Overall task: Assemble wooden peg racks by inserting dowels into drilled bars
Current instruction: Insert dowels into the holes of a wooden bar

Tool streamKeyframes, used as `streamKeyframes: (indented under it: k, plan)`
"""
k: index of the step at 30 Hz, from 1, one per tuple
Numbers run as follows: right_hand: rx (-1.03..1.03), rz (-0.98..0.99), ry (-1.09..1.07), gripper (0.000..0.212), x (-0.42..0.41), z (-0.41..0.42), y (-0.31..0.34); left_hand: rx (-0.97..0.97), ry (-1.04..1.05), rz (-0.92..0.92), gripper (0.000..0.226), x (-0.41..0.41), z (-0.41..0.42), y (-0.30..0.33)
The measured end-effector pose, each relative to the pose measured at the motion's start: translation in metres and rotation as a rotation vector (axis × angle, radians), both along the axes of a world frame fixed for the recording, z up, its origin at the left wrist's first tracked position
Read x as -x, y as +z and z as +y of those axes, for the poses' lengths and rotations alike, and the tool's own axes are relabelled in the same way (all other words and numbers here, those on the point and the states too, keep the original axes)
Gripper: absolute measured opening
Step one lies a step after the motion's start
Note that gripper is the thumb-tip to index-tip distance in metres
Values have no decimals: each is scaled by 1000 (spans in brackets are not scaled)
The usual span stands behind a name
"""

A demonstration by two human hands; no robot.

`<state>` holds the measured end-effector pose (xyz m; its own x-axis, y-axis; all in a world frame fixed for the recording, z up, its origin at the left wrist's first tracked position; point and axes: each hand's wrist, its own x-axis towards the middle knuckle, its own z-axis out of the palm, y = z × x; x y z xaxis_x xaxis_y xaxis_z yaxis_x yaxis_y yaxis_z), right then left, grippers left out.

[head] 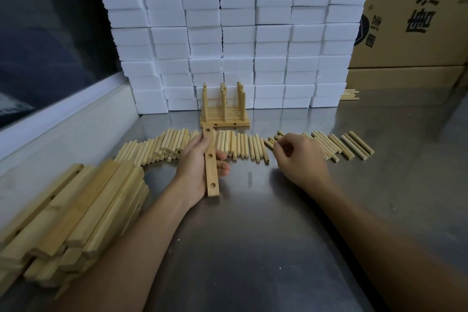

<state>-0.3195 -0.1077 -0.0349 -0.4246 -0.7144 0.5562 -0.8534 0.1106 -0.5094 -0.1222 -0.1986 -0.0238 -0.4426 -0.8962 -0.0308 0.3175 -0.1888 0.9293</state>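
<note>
Left hand (195, 162) grips a drilled bar (211, 162) above the steel desk (253, 235), its three holes still empty; right hand (298, 157) curls its fingers (279, 145) among loose dowels (238, 145), whether pinching one I cannot tell; finished racks (224, 109) stand behind; many bars (76, 215) wait stacked at left.

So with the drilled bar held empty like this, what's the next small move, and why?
Probably the right hand lifts one short round wooden dowel from the row it is reaching into and brings it to the long flat wooden bar gripped by the left hand. All three holes visible in the bar are empty.
</note>
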Motion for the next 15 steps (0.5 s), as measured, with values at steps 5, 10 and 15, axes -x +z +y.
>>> streamKeyframes:
  k: [5, 10, 15]
  plan:
    - [-16, 67, 9, 17, -1, -1, -1, 44, 25, -37, 24, 1, -1, -3]
    - [-154, 207, 82, 30, -5, -3, -6, -45, 2, 49, 28, 1, -1, -4]
    - [-277, 284, 51, 40, -8, -6, -9, 58, 31, -1, 28, 4, 2, -4]
